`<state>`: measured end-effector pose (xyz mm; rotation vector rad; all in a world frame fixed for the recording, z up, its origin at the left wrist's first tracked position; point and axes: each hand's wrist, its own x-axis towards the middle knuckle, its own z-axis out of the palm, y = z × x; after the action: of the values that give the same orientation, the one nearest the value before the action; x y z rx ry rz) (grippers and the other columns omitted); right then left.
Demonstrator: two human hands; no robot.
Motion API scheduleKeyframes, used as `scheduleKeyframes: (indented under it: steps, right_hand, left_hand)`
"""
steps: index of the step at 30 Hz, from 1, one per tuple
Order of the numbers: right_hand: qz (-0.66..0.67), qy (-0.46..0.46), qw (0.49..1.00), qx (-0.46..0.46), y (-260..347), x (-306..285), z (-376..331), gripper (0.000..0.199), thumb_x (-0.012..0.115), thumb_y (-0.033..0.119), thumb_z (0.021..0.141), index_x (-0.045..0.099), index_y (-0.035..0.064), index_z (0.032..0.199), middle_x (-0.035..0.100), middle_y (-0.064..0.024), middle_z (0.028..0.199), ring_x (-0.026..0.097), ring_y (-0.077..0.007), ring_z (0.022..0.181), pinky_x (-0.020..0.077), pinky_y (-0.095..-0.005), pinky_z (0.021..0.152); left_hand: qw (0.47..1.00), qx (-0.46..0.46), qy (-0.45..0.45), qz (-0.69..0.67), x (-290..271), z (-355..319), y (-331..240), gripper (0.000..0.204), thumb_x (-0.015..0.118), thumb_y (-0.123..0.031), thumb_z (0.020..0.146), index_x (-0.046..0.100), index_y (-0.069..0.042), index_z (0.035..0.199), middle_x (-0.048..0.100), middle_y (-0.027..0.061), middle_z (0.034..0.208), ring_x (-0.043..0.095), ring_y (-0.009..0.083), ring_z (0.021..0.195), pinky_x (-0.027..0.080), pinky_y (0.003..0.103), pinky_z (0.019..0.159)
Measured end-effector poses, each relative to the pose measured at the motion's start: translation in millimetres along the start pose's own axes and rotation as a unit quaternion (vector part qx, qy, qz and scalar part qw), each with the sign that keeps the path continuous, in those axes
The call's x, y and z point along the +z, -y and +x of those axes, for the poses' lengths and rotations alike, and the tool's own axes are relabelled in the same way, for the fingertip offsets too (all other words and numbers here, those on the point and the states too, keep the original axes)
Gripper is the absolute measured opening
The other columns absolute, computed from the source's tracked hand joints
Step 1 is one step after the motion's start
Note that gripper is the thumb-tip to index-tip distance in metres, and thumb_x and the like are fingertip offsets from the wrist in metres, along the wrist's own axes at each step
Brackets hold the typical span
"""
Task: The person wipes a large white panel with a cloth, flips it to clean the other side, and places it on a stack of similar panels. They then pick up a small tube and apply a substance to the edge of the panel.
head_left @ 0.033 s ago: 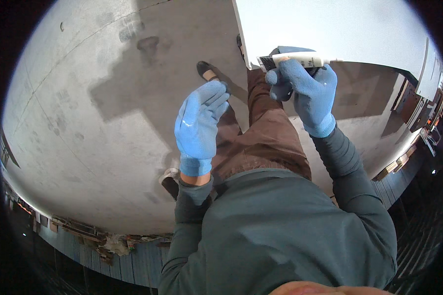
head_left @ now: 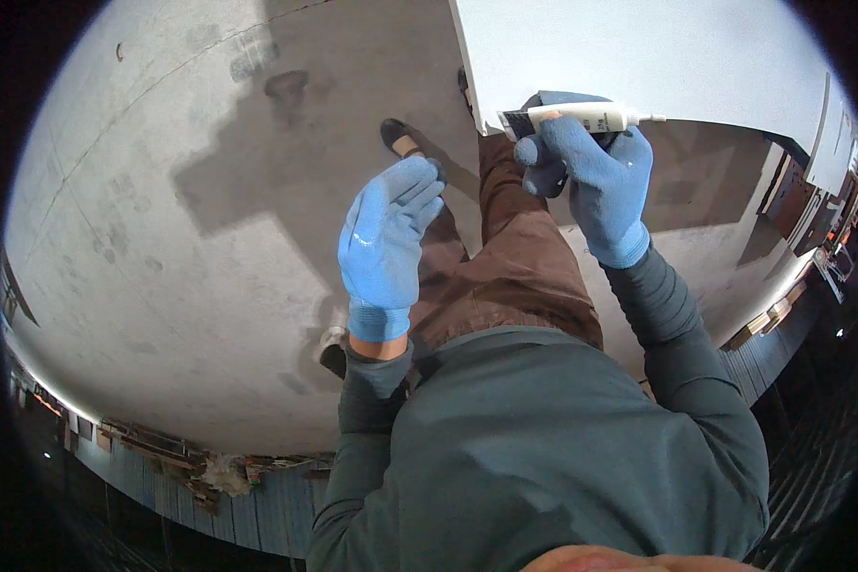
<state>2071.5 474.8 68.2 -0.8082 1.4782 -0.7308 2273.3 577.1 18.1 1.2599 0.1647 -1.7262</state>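
Observation:
A white squeeze tube point(head_left: 582, 118) with a narrow pale nozzle lies across the fingers of my right hand point(head_left: 596, 176), which grips it in a blue knit glove. The nozzle points right, and the tube's dark, flat end points left. Just beyond that hand is the near edge of a large white panel or tabletop point(head_left: 639, 57). My left hand point(head_left: 386, 234), gloved the same way, hangs in front of my left thigh. Its fingers are stretched out, with nothing held in them. A small shiny whitish smear point(head_left: 360, 236) shows on this glove.
Grey concrete floor point(head_left: 162, 286) spreads to the left, with dark stains and a crack line. A shoe point(head_left: 334, 338) shows beside my left wrist. Boards and clutter point(head_left: 810, 219) stand at the far right; more stacked material point(head_left: 224, 472) lies along the lower left.
The shoe beside my left wrist has shifted slightly right, and less of it shows. Both hands and the tube stay in place.

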Motion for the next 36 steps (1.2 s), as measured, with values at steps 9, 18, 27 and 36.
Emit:
scheduleKeyframes:
  steps: [9, 18, 27, 36]
  right_hand:
    - [0.053, 0.017, 0.997, 0.055, -2, 8, -11, 0.035, 0.064, 0.017, 0.1, 0.066, -0.0087, 0.123, 0.074, -0.016, 0.086, 0.072, -0.0163, 0.07, 0.0612, -0.026, 0.059]
    - [0.057, 0.011, 0.996, 0.067, -2, 12, -11, 0.033, 0.063, 0.016, 0.1, 0.067, -0.008, 0.122, 0.075, -0.0144, 0.087, 0.072, -0.0143, 0.069, 0.0618, -0.0249, 0.06]
    - [0.044, -0.001, 0.998, 0.039, -8, 11, -10, 0.036, 0.064, 0.019, 0.101, 0.067, -0.0087, 0.124, 0.075, -0.0135, 0.088, 0.074, -0.0143, 0.072, 0.0624, -0.0243, 0.06]
    - [0.067, -0.012, 0.995, 0.067, -8, 10, -10, 0.036, 0.064, 0.019, 0.101, 0.065, -0.0082, 0.125, 0.075, -0.014, 0.088, 0.072, -0.0148, 0.068, 0.0627, -0.0247, 0.058]
  left_hand:
    - [1.0, 0.006, -0.004, -0.01, 3, 1, 1, 0.046, 0.045, -0.028, 0.108, 0.059, 0.008, 0.133, 0.064, 0.0216, 0.133, 0.066, 0.0327, 0.119, 0.05, 0.043, 0.106]
    - [0.997, 0.055, 0.015, 0.058, 2, 1, 6, 0.043, 0.043, -0.022, 0.108, 0.058, 0.011, 0.132, 0.063, 0.0233, 0.134, 0.066, 0.0336, 0.12, 0.05, 0.043, 0.109]
    - [1.0, 0.025, 0.003, -0.001, 3, 2, 6, 0.047, 0.041, -0.026, 0.11, 0.057, 0.011, 0.134, 0.062, 0.0251, 0.136, 0.065, 0.0352, 0.122, 0.049, 0.044, 0.109]
    - [1.0, 0.011, -0.01, -0.005, 5, 2, 6, 0.049, 0.042, -0.029, 0.11, 0.056, 0.01, 0.136, 0.062, 0.0246, 0.137, 0.064, 0.0353, 0.123, 0.049, 0.044, 0.109]
